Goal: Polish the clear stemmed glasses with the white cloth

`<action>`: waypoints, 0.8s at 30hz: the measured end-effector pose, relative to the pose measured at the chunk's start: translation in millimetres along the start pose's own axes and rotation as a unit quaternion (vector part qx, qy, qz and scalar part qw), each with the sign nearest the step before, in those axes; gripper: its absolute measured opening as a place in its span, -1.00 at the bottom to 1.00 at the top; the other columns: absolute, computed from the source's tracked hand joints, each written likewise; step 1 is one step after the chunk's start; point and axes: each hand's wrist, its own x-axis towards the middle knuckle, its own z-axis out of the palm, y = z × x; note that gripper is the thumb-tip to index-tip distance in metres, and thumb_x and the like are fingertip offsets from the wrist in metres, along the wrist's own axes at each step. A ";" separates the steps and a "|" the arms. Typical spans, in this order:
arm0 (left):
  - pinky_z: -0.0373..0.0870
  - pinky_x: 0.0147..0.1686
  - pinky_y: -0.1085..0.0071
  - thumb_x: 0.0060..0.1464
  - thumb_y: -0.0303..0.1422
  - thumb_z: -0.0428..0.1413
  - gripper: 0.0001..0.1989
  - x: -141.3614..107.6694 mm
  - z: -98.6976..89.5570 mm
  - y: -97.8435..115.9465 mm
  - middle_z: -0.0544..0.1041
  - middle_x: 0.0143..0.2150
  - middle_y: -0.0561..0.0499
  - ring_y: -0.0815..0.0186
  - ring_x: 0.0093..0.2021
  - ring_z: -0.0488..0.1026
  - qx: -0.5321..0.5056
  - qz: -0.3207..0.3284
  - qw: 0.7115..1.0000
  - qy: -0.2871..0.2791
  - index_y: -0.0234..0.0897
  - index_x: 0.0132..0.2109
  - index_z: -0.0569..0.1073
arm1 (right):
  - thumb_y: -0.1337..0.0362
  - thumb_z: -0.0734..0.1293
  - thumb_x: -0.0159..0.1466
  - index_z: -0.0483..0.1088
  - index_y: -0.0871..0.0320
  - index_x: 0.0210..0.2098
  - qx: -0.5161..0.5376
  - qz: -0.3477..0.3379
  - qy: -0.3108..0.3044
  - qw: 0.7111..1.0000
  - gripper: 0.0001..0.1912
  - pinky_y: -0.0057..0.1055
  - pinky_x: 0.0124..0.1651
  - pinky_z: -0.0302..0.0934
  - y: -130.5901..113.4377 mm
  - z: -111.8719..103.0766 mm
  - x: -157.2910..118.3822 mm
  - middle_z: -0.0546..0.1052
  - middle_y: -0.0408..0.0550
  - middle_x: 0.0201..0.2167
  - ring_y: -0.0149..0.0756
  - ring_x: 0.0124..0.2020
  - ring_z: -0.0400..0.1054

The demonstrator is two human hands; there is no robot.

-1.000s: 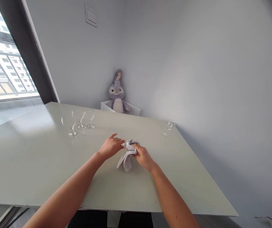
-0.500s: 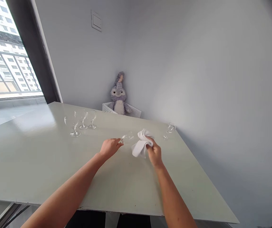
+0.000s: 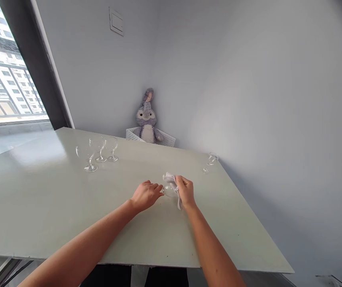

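Observation:
Tilted on its side over the table, a clear stemmed glass [image 3: 169,191] is gripped near its stem by my left hand [image 3: 147,195], fingers closed. My right hand [image 3: 185,190] is closed on a white cloth [image 3: 171,179], which it presses at the glass's bowl and rim. The cloth hides part of the bowl. To the left stand three more stemmed glasses: a nearer one [image 3: 91,159] and two behind it, a glass [image 3: 101,150] and another glass [image 3: 113,149]. One further stemmed glass [image 3: 212,159] stands near the table's right edge.
The pale glossy table [image 3: 54,211] spans the view, its right edge close to the wall. Behind its far edge, a grey plush toy [image 3: 147,121] sits in a white perforated basket [image 3: 167,139]. A window with a dark frame is at the left.
My right hand has brought the cloth left against the glass's bowl. My left hand has moved slightly right and nearer with the glass. The view has shifted a little.

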 end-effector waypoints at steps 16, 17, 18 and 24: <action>0.18 -0.02 0.13 0.05 -0.42 -0.06 -0.58 4.3 -2.5 21.7 0.21 0.16 -0.19 0.06 0.07 0.20 -0.090 -0.127 0.974 0.163 -0.25 0.10 0.24 | -0.01 0.31 0.10 0.37 0.07 -0.22 0.331 0.195 -0.088 0.919 -0.65 -0.44 -0.28 0.27 -1.2 56.1 -29.4 0.49 -0.08 -0.31 -0.29 -0.23 0.37; 0.15 0.01 0.12 0.05 -0.41 -0.04 -0.59 4.2 -3.1 21.4 0.19 0.18 -0.17 0.05 0.09 0.18 -0.121 -0.128 0.972 0.157 -0.24 0.09 0.27 | 0.01 0.33 0.08 0.38 0.09 -0.25 0.328 0.203 -0.083 0.919 -0.66 -0.44 -0.30 0.27 0.2 54.5 -28.0 0.50 -0.09 -0.36 -0.29 -0.27 0.38; 0.14 0.03 0.12 0.04 -0.38 -0.03 -0.61 4.6 -3.9 20.2 0.18 0.19 -0.15 0.06 0.11 0.17 -0.171 -0.128 0.966 0.145 -0.23 0.06 0.30 | 0.02 0.34 0.07 0.39 0.11 -0.29 0.326 0.209 -0.073 0.919 -0.67 -0.43 -0.33 0.27 1.4 52.3 -26.0 0.49 -0.10 -0.41 -0.29 -0.32 0.38; 0.28 -0.06 0.27 0.14 -0.12 -0.15 -0.53 10.0 -11.3 -0.7 0.29 0.13 -0.14 0.18 0.04 0.30 -0.617 -0.231 0.749 0.071 -0.22 0.14 0.19 | -0.01 0.32 0.08 0.39 0.16 -0.31 0.322 0.269 -0.110 0.901 -0.63 -0.42 -0.48 0.27 2.0 37.2 -20.5 0.47 -0.10 -0.46 -0.32 -0.47 0.37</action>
